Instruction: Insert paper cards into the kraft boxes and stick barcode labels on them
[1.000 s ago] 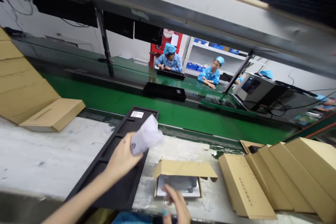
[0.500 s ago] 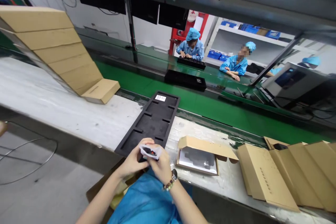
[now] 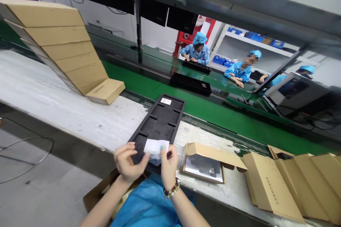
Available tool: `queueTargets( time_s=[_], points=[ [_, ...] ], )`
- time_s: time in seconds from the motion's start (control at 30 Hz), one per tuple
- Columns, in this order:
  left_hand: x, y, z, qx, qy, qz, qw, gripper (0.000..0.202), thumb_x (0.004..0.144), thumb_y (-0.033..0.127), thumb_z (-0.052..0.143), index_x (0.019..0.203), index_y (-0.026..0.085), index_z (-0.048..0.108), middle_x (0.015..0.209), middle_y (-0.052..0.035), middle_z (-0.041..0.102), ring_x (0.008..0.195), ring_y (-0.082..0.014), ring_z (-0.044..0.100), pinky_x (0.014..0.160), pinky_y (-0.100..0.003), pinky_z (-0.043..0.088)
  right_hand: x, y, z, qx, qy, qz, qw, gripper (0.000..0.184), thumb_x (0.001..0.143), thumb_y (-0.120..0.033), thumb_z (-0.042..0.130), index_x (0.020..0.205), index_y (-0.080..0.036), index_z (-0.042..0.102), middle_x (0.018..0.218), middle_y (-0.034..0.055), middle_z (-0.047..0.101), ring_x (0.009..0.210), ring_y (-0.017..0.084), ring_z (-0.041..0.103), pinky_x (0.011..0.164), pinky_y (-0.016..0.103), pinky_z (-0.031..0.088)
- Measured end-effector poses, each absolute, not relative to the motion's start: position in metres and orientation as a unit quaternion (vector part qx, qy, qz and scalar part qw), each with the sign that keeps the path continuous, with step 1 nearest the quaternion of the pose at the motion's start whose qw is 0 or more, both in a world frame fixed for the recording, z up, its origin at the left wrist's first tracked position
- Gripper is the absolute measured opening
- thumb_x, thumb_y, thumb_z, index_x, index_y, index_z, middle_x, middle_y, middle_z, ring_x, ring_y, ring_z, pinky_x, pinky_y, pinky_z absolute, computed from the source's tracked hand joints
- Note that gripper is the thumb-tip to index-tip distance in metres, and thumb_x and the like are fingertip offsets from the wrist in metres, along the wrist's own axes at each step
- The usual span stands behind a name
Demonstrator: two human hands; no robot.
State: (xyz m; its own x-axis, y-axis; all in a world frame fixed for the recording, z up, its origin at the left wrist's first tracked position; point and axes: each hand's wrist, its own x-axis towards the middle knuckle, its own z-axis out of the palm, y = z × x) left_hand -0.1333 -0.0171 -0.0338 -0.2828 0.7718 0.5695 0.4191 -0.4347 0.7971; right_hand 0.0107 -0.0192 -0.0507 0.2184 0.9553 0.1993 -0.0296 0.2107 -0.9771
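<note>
My right hand (image 3: 169,165) pinches a small white pouch (image 3: 156,146) between thumb and fingers, above the near end of a black tray (image 3: 157,124). The pouch hangs with its flat side toward me; its contents do not show now. Left of it, my left hand (image 3: 130,161) is open with curved fingers apart, the thumb tip close to the pouch's edge. The tray has shallow compartments and a white label at its far end. Right of my right hand lies an open cardboard box (image 3: 213,151) with a grey, film-covered flat item (image 3: 204,166) inside.
A leaning stack of cardboard boxes (image 3: 66,48) stands on the left bench, and more boxes (image 3: 277,184) lean at the right. A green conveyor belt (image 3: 149,88) runs behind the tray. Across it, people in blue sit near black trays (image 3: 190,83).
My left hand has let go of the pouch and moved left. My right hand has turned the pouch from mouth-up, with dark and red contents showing, to flat side toward me.
</note>
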Motion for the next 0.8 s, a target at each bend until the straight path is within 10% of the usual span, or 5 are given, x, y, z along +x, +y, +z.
queueTargets(
  time_s=[0.2, 0.37, 0.57, 0.8],
  points=[
    [-0.162, 0.001, -0.008, 0.914, 0.301, 0.251, 0.102, 0.041, 0.095, 0.019, 0.061, 0.136, 0.022, 0.057, 0.122, -0.0081, 0.072, 0.113, -0.0242, 0.069, 0.106, -0.043, 0.054, 0.004, -0.015, -0.058, -0.492, -0.460, 0.398, 0.623, 0.012, 0.095, -0.024, 0.050, 0.084, -0.023, 0.045, 0.087, -0.0008, 0.052, 0.079, 0.016, 0.052, 0.074, 0.028, 0.047],
    [-0.176, 0.000, -0.008, 0.872, 0.341, 0.314, 0.161, 0.024, 0.093, 0.025, 0.065, 0.116, 0.024, 0.069, 0.107, -0.0024, 0.077, 0.095, -0.0199, 0.075, 0.085, -0.027, 0.061, 0.034, -0.027, -0.038, -0.421, -0.587, 0.400, 0.564, 0.038, 0.095, -0.023, 0.049, 0.132, -0.023, 0.053, 0.135, 0.0082, 0.057, 0.128, 0.021, 0.052, 0.106, 0.037, 0.044],
    [-0.135, -0.047, -0.005, 0.823, 0.383, 0.368, 0.203, 0.035, 0.084, 0.038, 0.077, 0.117, 0.032, 0.067, 0.106, 0.0028, 0.078, 0.089, -0.0209, 0.076, 0.081, -0.026, 0.063, 0.099, -0.090, -0.012, -0.371, -0.742, 0.293, 0.475, 0.055, 0.094, -0.017, 0.061, 0.146, -0.026, 0.044, 0.135, 0.0068, 0.064, 0.122, 0.019, 0.062, 0.106, 0.031, 0.050],
    [-0.009, -0.055, -0.055, 0.798, 0.400, 0.360, 0.270, 0.057, 0.096, 0.036, 0.061, 0.148, 0.025, 0.039, 0.147, -0.0098, 0.055, 0.136, -0.0257, 0.053, 0.113, -0.043, 0.048, 0.219, -0.110, -0.037, -0.511, -0.785, -0.083, 0.341, 0.067, 0.095, 0.000, 0.044, 0.156, -0.023, 0.032, 0.130, 0.0141, 0.065, 0.123, 0.026, 0.059, 0.098, 0.045, 0.054]
  ],
)
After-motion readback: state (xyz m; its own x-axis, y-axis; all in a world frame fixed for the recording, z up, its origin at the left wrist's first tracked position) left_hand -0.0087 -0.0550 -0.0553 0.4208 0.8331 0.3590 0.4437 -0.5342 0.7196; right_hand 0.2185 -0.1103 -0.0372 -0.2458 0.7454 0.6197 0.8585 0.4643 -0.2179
